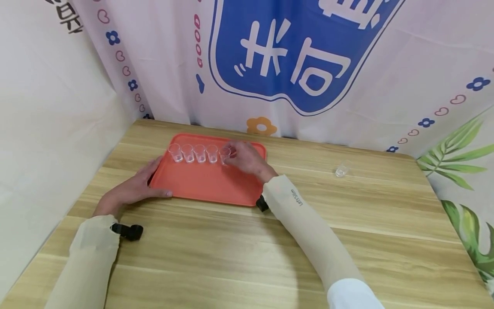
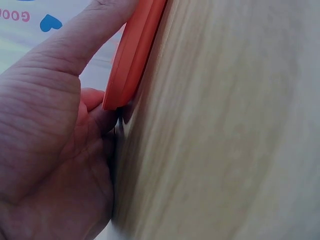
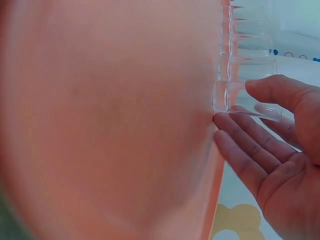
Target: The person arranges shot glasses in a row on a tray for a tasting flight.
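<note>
A row of several small clear plastic cups (image 1: 199, 153) stands upright along the back half of an orange-red tray (image 1: 200, 184). My right hand (image 1: 247, 159) is at the right end of this row and pinches the last cup (image 3: 237, 97) between thumb and fingers, its base down at the tray surface. Two of its fingertips reach beneath the cup's side in the right wrist view. My left hand (image 1: 135, 186) holds the tray's front left corner, the thumb along the front edge and the fingers by the left side. In the left wrist view those fingers are curled against the tray rim (image 2: 127, 65).
Another clear cup (image 1: 341, 171) sits apart on the wooden table (image 1: 231, 249), right of the tray. A printed curtain (image 1: 173, 64) hangs behind the table's back edge, and a white cloth wall (image 1: 50, 107) rises on the left.
</note>
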Motion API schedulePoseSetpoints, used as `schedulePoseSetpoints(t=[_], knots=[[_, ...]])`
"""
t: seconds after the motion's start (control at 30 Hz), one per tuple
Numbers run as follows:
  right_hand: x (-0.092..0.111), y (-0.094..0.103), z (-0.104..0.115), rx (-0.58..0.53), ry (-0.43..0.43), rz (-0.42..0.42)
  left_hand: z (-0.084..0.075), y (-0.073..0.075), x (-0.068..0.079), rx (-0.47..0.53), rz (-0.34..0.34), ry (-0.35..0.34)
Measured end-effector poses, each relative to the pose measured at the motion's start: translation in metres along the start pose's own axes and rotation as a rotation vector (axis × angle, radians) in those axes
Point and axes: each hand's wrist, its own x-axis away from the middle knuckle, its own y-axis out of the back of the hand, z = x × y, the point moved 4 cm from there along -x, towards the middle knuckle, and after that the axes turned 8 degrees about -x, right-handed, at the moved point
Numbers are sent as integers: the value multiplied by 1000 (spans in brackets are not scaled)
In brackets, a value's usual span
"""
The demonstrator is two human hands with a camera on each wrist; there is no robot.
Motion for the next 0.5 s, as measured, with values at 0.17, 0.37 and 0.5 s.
schedulePoseSetpoints(t=[0.17,0.37,0.5], knots=[[-1,-1,-2,-3,1,5,1,0,0,4,-2,1],[-3,-1,-5,56,-33,-3,2,0,0,-5,-1,3],[-3,-1,-7,87,-63,-8,1,0,0,-11,-1,-2]])
